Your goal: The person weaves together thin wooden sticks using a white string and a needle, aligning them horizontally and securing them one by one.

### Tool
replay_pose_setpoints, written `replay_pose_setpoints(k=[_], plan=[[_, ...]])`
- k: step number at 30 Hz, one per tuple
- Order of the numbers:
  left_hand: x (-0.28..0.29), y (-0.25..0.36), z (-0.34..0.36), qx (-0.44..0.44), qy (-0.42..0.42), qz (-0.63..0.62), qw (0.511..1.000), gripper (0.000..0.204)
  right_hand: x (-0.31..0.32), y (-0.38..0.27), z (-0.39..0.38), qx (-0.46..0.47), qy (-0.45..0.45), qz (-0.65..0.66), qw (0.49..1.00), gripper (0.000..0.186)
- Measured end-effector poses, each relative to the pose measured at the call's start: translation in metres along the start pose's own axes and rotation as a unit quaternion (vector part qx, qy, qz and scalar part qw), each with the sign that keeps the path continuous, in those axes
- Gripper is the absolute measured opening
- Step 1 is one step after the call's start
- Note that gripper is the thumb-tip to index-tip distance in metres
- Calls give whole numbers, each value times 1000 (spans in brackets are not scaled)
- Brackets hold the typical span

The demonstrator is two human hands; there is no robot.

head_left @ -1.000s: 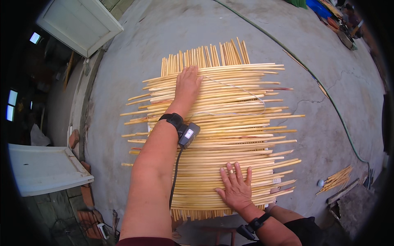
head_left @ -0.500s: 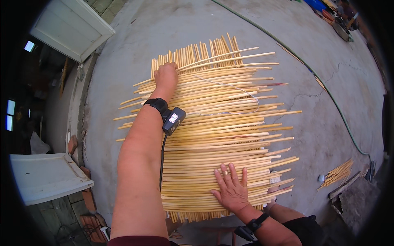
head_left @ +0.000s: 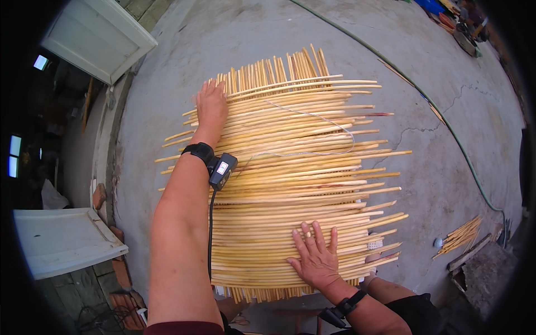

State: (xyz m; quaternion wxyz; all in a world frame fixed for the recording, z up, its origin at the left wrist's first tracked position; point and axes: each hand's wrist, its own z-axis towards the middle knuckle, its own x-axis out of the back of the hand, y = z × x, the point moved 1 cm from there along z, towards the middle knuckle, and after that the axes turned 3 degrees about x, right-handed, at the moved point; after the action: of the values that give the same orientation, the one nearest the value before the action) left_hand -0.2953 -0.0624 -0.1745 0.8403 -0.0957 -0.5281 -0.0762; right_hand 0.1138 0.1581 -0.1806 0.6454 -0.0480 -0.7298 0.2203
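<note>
A wide mat of peeled, straw-coloured sticks lies in front of me, most of them running left to right. Crosswise sticks poke out at its far edge, and more show at the near edge. My left hand rests at the far left, fingers stretched over the ends of the farthest crosswise-laid sticks. Flat on the near right part of the mat is my right hand, its fingers spread, a ring on one. A thin white cord loops loosely over the upper sticks.
A green hose curves across the concrete floor at right. Near it lies a small stick bundle beside a bluish ball. White door panels stand at left by bricks. A person sits far right.
My left hand has shifted left along the far sticks, and its fingers have loosened. The farthest sticks, raised at their right ends before, now lie lower. My right hand stays put.
</note>
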Motion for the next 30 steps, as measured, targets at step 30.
replay_pose_setpoints(k=[30], plan=[[86,69,-44,-72,-28,-249,965,58,-7,-3,1,5,7,-13,1000,74]])
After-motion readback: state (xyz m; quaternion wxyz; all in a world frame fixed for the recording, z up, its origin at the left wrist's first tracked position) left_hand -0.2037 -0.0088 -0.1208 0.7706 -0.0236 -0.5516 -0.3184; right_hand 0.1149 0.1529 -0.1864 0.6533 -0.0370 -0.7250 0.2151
